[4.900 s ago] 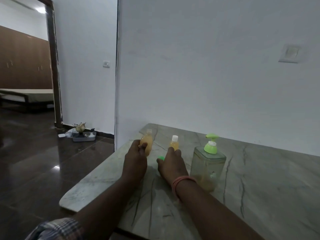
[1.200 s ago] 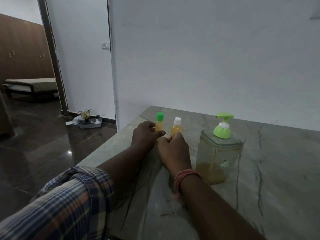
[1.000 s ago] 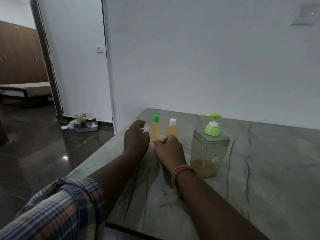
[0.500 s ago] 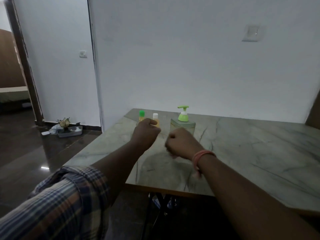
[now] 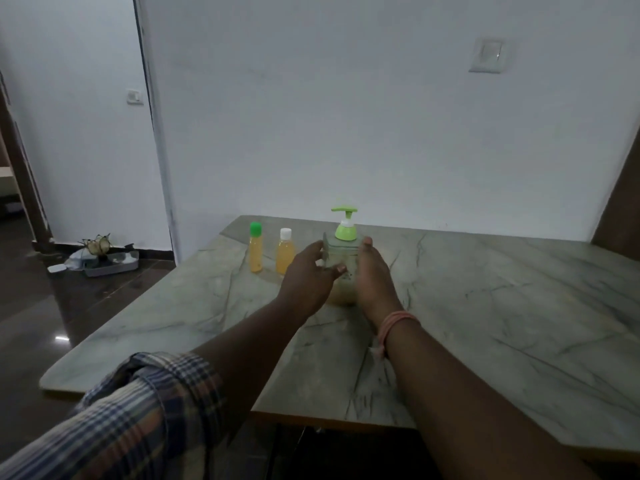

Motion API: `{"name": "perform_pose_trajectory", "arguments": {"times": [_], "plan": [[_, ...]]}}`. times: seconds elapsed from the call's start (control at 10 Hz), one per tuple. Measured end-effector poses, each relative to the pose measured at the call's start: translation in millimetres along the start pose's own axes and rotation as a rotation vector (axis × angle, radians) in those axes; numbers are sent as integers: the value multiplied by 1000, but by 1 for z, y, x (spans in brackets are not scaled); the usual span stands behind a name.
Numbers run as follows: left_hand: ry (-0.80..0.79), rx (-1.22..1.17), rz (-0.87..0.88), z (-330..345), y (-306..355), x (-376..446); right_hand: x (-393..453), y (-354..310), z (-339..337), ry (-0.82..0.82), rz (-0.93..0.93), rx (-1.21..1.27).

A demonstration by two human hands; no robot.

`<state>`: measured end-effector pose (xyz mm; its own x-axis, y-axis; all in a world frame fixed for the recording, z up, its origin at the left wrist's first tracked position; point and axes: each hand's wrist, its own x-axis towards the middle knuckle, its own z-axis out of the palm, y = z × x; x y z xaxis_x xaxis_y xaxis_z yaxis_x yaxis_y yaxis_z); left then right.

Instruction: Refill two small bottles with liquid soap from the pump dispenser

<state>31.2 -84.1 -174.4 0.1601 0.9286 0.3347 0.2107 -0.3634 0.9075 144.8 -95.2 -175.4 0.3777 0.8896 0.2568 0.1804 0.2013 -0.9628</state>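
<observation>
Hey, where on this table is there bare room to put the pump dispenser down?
The table is bare to the right of the pump dispenser, out to the brown panel, and in front beside the forearms. It is crowded at back left: the green-capped bottle, the white-capped bottle, and the left hand and right hand flanking the dispenser.

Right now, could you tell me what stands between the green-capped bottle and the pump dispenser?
In the head view, the white-capped bottle stands between the green-capped bottle and the pump dispenser.
</observation>
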Motion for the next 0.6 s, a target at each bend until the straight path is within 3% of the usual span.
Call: {"name": "perform_pose_trajectory", "arguments": {"times": [0.3,0.5,0.6], "plan": [[-12,80,-48,2,-12,72,73,5,27,72,-10,-72],[-76,96,-112,0,-19,79,83,16,31,66,-33,-158],[22,59,-109,-6,-11,87,85,9,25,145,-98,-197]]}}
